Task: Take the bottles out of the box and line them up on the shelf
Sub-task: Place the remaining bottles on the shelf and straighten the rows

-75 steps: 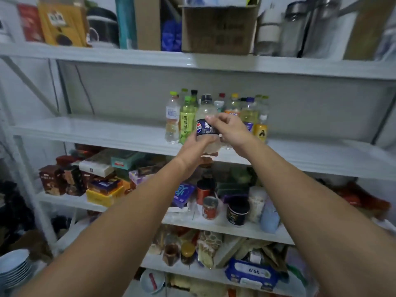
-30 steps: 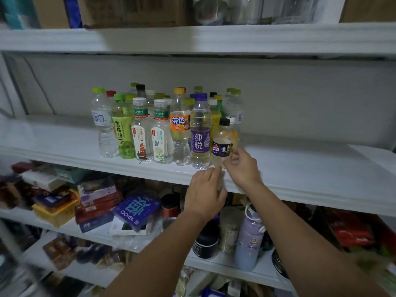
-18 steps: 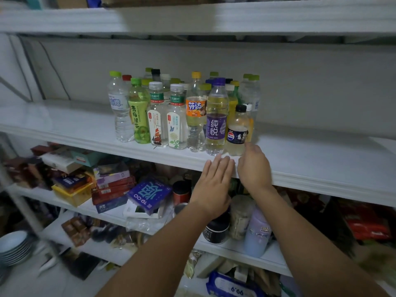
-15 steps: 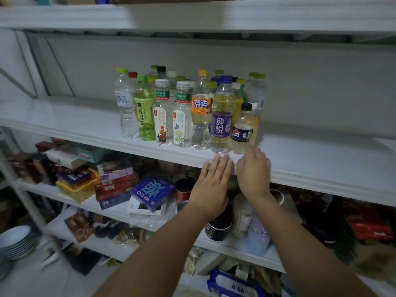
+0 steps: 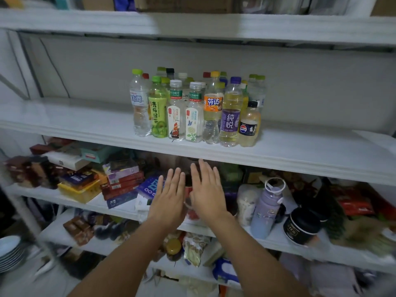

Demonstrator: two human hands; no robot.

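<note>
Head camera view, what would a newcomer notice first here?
The cluster of colourful-capped plastic drink bottles stands midway along the white middle shelf. Below its front edge, the left hand and right hand hover flat, open and empty. A lilac plastic water bottle stands on the cluttered shelf beneath.

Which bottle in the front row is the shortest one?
The black-capped bottle with the dark blue label, at the row's right end; all the rest stand taller.

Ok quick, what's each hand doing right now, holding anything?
Left hand: open, fingers straight, holding nothing.
Right hand: open, fingers straight, holding nothing.
</note>
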